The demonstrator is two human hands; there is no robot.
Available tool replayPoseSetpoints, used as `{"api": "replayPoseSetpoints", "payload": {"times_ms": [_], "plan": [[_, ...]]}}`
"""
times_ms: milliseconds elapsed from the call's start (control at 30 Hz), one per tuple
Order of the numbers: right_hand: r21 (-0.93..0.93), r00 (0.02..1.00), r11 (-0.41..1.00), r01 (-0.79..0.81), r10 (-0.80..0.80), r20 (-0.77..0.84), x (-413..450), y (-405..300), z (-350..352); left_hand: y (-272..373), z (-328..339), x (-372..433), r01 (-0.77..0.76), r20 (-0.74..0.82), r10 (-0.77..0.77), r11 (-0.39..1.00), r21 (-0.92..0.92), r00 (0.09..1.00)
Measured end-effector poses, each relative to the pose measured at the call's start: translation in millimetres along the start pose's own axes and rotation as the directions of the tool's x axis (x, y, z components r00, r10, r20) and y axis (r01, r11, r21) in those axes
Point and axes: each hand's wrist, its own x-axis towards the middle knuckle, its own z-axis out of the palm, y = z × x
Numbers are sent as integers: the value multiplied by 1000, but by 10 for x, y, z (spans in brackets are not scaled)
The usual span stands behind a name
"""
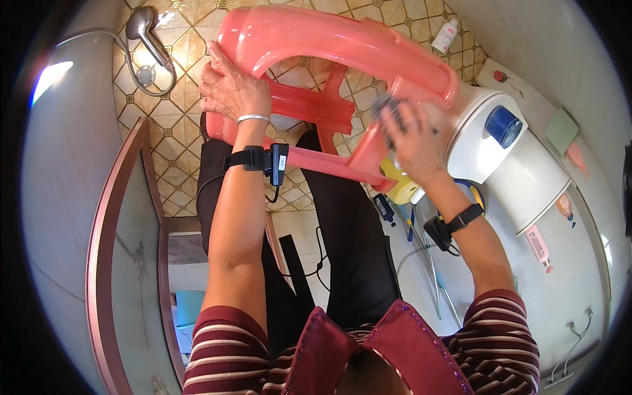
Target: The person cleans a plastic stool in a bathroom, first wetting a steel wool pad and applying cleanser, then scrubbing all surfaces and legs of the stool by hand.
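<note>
A large pink plastic stool or chair (pixel 316 37), wet and shiny, lies on its side in front of me, its openings facing up. My left hand (pixel 237 91) grips its left end, fingers spread over the outer edge. Over on the right side, my right hand (pixel 412 138) holds a dark grey scouring pad (pixel 387 111) against or close above the plastic; motion blur hides the exact contact. Red-pink crossbars (pixel 306 101) span the stool's middle.
A shower head (pixel 141 24) with its hose lies on the tiled floor (pixel 187 27), near a round drain (pixel 146 75). Right of the stool stands a white toilet (pixel 474 148) with a blue container on its lid. A white bottle (pixel 445 35), mop poles (pixel 429 261) and a glass door (pixel 133 237) are around.
</note>
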Motion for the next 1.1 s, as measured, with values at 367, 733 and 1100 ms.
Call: {"api": "replayPoseSetpoints", "payload": {"times_ms": [367, 733, 1100], "plan": [[-90, 931, 980, 176, -136, 338, 278, -288, -20, -57, 114, -66, -81, -55, 80, 996, -24, 995], [-222, 846, 891, 395, -259, 466, 388, -266, -18, -90, 152, -88, -194, -76, 191, 981, -25, 979], [-195, 889, 940, 280, -177, 423, 501, -375, 12, -94, 149, -118, -225, -57, 221, 971, -80, 974]]}}
